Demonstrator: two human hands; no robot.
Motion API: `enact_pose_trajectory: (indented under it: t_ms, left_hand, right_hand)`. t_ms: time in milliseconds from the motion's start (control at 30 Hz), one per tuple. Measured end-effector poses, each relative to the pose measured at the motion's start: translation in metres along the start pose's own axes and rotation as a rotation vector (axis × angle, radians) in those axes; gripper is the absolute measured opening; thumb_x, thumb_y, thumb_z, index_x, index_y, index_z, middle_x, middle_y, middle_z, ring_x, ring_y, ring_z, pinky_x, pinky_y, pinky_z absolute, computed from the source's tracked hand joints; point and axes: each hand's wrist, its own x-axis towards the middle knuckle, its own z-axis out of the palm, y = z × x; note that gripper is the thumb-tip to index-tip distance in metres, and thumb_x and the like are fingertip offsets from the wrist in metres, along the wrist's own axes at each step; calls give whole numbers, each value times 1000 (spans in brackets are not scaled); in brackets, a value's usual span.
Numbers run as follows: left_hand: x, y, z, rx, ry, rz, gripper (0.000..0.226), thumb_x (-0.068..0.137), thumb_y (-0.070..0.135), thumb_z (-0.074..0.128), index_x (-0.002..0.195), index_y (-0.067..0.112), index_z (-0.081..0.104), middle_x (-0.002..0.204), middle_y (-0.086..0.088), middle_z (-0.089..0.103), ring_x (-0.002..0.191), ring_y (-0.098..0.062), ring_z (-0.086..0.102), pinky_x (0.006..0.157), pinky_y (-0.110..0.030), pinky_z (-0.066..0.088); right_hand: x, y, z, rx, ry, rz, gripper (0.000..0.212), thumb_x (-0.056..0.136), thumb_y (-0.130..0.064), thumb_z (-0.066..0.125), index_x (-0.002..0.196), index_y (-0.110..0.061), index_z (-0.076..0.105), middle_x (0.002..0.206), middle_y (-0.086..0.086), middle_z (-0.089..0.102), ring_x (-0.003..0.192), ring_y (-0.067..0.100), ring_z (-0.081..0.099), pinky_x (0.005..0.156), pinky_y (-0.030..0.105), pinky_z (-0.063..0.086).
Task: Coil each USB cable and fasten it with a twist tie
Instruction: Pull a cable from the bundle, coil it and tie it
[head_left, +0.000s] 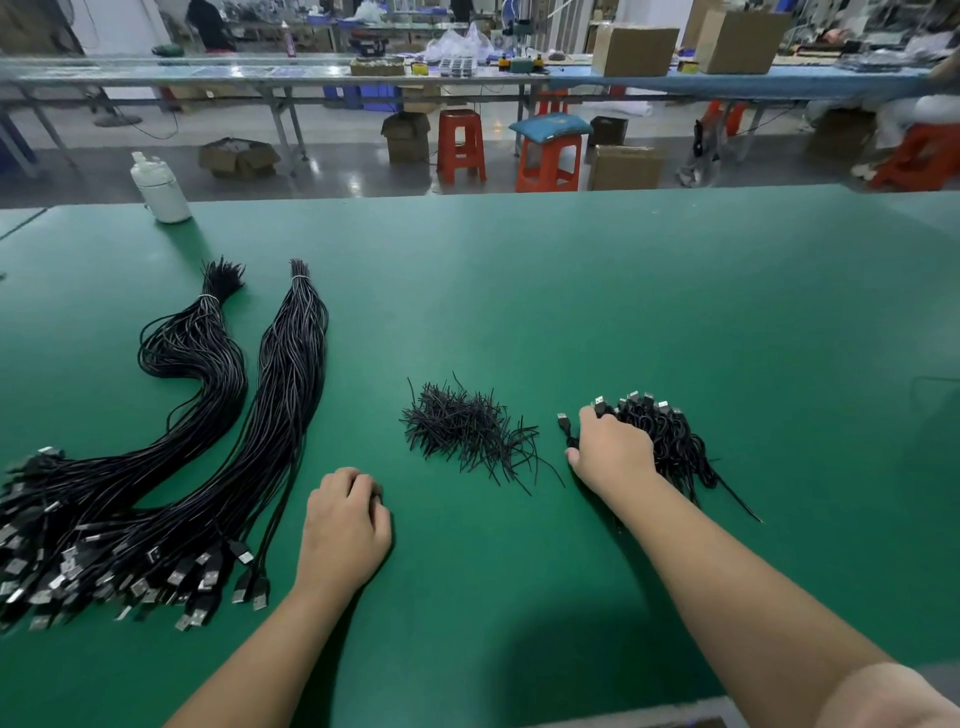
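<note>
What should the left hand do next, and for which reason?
Probably the left hand, which rests curled on the green table and appears to hold nothing, should reach left and pull one cable from the uncoiled USB cable bundles, since the right hand rests on the coiled cable pile.

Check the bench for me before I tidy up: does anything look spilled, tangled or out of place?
Nothing stands out. Two tied cable bundles lie at the left, a loose heap of twist ties sits mid-table, and the right hand rests on the coiled cables. The left hand rests curled on the green table.
</note>
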Motion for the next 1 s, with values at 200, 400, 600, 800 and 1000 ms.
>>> enact_pose_trajectory:
  t_ms: [200,400,600,800,1000]
  left_hand:
    - [-1,0,-1,1,-1,-1,7,79,11,66,86,11,66,91,-2,56,88,-21,51,77,-37,43]
    - [-1,2,-2,-8,4,5,6,79,11,64,85,10,66,92,-3,57,89,-22,52,77,-38,44]
    - [0,2,-1,2,9,-1,7,80,13,60,84,10,66,90,-3,57,86,-24,52,75,-38,44]
    - [-1,2,-2,52,24,-44,5,77,11,65,82,10,66,90,-5,57,84,-24,50,73,-38,41]
    - [-3,2,-5,73,3,-40,7,76,11,68,84,11,67,92,-6,57,87,-26,50,74,-39,41]
  right_hand:
    - [-3,1,11,53,15,-73,38,95,-8,50,130,-16,40,81,1,46,53,15,42,44,28,29]
    - [1,19,16,45,12,-30,35,93,-1,48,126,-13,46,84,1,49,56,16,45,45,29,31]
    - [-2,15,10,74,132,-2,24,104,-35,43,97,-14,51,81,-4,52,60,18,54,52,29,45]
    - [-53,-66,23,671,133,-33,32,103,-39,42,79,-23,55,71,-7,58,60,11,55,55,33,50]
    - [-94,-94,61,715,208,-150,20,102,-33,46,89,-23,57,85,-12,50,81,8,49,74,25,44]
